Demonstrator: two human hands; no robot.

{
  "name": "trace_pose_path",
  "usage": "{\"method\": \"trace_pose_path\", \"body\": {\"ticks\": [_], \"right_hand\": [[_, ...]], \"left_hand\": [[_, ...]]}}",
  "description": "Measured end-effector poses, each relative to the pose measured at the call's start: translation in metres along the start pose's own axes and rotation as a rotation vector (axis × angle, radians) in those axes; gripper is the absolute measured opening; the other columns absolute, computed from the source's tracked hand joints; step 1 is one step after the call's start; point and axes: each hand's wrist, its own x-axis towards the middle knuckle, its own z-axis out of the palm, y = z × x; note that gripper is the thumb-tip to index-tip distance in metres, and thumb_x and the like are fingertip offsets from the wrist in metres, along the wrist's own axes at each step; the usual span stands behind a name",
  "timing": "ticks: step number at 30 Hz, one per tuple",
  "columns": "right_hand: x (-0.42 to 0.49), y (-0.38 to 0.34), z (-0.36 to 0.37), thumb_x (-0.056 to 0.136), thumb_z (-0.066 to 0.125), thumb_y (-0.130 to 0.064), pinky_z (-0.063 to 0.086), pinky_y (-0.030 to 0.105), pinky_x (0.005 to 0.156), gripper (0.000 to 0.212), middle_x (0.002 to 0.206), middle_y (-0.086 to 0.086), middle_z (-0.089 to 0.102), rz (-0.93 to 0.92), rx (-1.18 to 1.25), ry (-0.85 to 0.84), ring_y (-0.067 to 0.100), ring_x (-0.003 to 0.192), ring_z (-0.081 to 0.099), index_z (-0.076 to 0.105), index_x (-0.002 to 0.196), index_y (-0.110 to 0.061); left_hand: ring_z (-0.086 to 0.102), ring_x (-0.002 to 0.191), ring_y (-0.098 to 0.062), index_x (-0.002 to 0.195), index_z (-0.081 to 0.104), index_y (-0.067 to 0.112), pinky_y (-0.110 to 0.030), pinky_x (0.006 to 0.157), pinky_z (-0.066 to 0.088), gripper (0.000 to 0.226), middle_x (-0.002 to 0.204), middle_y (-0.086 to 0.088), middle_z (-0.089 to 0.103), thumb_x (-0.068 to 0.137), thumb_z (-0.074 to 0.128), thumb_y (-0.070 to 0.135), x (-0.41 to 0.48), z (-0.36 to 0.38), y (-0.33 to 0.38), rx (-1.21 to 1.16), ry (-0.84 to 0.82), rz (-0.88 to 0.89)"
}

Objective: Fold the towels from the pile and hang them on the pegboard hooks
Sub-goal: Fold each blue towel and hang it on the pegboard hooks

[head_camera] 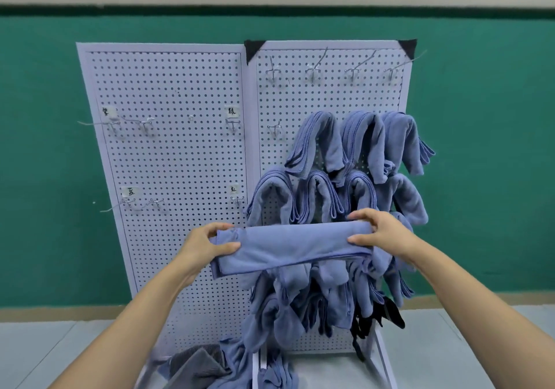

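This looks like a bare workroom or storeroom, not a home: a plain green painted wall (45, 148) backs two white perforated metal pegboard panels (180, 163) fitted with wire hooks (144, 123) and handwritten paper labels (232, 111).

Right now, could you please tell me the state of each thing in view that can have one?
folded towel: folded into a long strip, held level in the air
left hand: grips the strip's left end
right hand: grips the strip's right end
hung towels: draped over hooks on the right panel
top-row hooks: bare
left-panel hooks: bare
pile: crumpled, unfolded, below the hung towels
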Motion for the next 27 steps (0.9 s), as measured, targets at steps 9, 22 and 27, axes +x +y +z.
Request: {"method": "trace_pose_path", "body": {"ticks": [9,22,27], "right_hand": [[0.045,-0.079,-0.044,0.089,0.066,-0.016,0.057,0.029,0.076,0.015,0.096,0.006,0.073,-0.125,0.322,0.153,0.021,0.090,0.069,0.068,0.104,-0.016],[0.160,-0.180,-0.097,0.088,0.067,-0.015,0.055,0.039,0.070,0.019,0.096,0.010,0.067,-0.295,0.313,0.535,0.022,0.080,0.065,0.055,0.102,-0.018],[0.181,-0.161,-0.093,0.082,0.068,-0.016,0.050,0.039,0.079,0.038,0.111,0.012,0.061,-0.215,-0.287,0.564,0.028,0.094,0.057,0.053,0.118,-0.015]], "left_hand": [[0.066,0.086,-0.022,0.107,0.063,0.007,-0.032,0.070,0.053,0.024,0.096,-0.009,0.072,0.085,0.068,0.012,0.048,-0.014,0.041,-0.431,0.020,-0.085],[0.070,0.069,-0.015,0.103,0.064,0.009,-0.025,0.058,0.058,0.015,0.082,-0.005,0.074,0.095,0.051,0.013,0.147,-0.027,0.130,-0.876,-0.091,-0.061],[0.060,0.075,-0.020,0.108,0.061,0.000,-0.025,0.049,0.056,0.017,0.088,-0.011,0.065,0.094,0.054,0.007,0.173,-0.008,0.121,-0.539,0.006,-0.149]]}}
